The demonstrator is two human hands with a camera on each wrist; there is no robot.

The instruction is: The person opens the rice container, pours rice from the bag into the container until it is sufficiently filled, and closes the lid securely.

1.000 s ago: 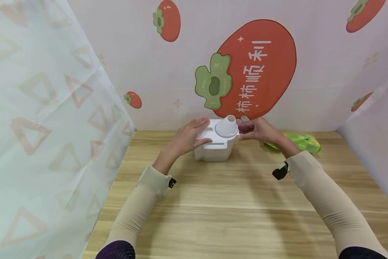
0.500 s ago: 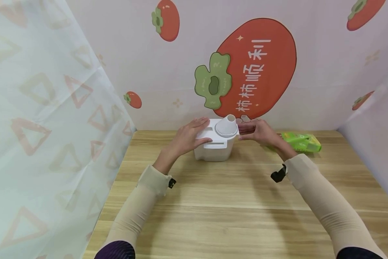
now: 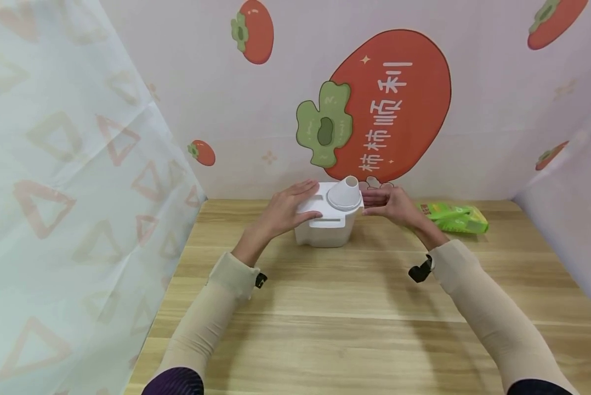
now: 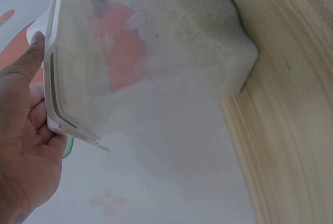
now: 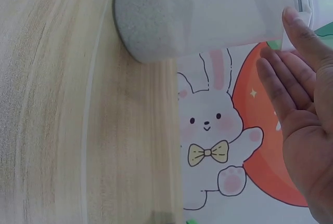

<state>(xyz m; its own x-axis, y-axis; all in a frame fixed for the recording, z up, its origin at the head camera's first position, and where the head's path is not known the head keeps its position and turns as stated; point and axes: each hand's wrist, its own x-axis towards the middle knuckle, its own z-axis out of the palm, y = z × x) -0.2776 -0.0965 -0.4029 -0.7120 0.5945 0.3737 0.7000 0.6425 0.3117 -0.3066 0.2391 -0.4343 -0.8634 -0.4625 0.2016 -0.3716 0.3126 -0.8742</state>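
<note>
A translucent plastic storage container [image 3: 327, 237] stands upright near the back of the table, with pale grainy stuff in its lower part. Its white lid [image 3: 322, 204] carries a cone-shaped spout [image 3: 346, 193] on the right. At the lid's left end my left hand [image 3: 288, 210] grips it, thumb along the near side and fingers at the far side; in the left wrist view those fingers [image 4: 44, 122] bend at the lid's edge. My right hand [image 3: 394, 206] is at the lid's right end. Its thumb [image 5: 299, 29] touches the lid's corner, while the other fingers extend straight beside it.
A green packet [image 3: 455, 218] lies on the wooden table [image 3: 325, 329], right of the container and partly behind my right wrist. Close behind the container rises a wall sheet [image 3: 256, 109] printed with persimmons and a rabbit. Another printed sheet [image 3: 68, 219] stands along the left side.
My right hand has come slightly lower and nearer along the lid's right end, its fingers straighter. More of the green packet shows. My left hand and the container stay in place.
</note>
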